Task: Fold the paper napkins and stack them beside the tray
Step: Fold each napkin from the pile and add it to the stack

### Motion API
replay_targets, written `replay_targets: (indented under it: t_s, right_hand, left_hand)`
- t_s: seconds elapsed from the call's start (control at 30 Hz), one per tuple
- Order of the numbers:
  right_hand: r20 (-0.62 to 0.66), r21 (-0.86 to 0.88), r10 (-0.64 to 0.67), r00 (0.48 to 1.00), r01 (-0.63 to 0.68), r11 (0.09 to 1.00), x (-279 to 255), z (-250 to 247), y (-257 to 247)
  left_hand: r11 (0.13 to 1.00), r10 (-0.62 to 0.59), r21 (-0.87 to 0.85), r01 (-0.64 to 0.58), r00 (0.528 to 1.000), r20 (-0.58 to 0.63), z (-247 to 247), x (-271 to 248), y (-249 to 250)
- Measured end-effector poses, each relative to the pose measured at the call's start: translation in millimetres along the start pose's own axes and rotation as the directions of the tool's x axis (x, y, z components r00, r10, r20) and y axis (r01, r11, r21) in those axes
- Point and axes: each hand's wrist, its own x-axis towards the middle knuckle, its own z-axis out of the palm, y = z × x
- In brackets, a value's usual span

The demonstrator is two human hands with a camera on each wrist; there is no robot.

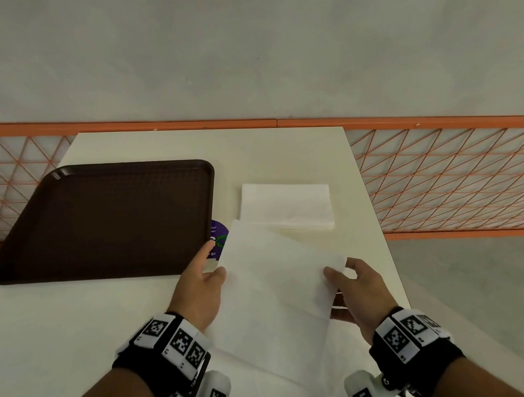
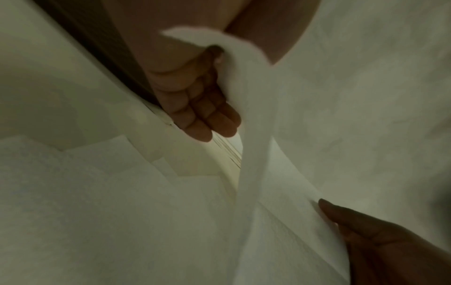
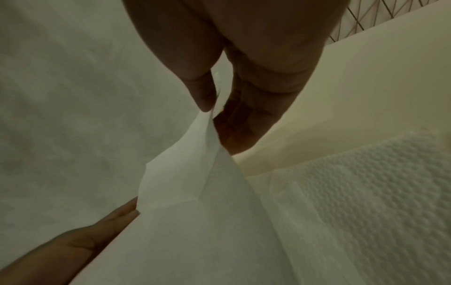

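Napkin in hand: one big white napkin is up off the table, held between both hands. It is open, and I see no fold in it yet.
Right hand: the right hand pinches the far right corner. In the right wrist view the thumb and fingers press that corner from both sides.
Left hand: the left hand holds the left edge of the same napkin. The thumb lies on top of the paper and the pointing finger sticks out straight toward the tray. In the left wrist view the paper curls round the bent fingers. That view is blurry, so how tight the hold is, I can only guess.
Folded stack: past the fingertips of both hands lies a folded napkin, flat on the table. It may be more than one sheet; I cannot tell.
Tray: the brown tray sits just beyond the left hand's fingers. The folded napkin lies beside it, to its right, a little apart.
Sticker: a round purple sticker peeks out right at the left pointing fingertip, between tray and folded napkin.
Done: at least one napkin looks folded and put in its place.
Left to do: fold this napkin and lay it on the stack. More white paper lies under the wrists, so more may wait.
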Motion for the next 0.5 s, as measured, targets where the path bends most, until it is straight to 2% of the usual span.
replay_targets:
  t_s: [0.1,0.2,0.3,0.5]
  right_hand:
    - [0.055,-0.056,0.038,0.998,-0.035,0.998,-1,-2,4]
    - [0.141,-0.153,0.139,0.98,-0.117,0.981,-3,0,12]
    - [0.191,-0.147,0.194,0.962,-0.167,0.975,-5,3,16]
    - [0.035,-0.074,0.061,0.998,-0.058,0.996,3,0,7]
  left_hand:
    - [0.998,-0.033,-0.053,0.032,0.999,-0.021,1,4,-4]
    - [0.994,-0.064,-0.086,0.062,0.998,-0.019,4,7,-9]
    - [0.996,-0.066,-0.066,0.063,0.997,-0.039,5,7,-6]
    - [0.998,-0.045,0.039,0.047,0.998,-0.054,1,6,-5]
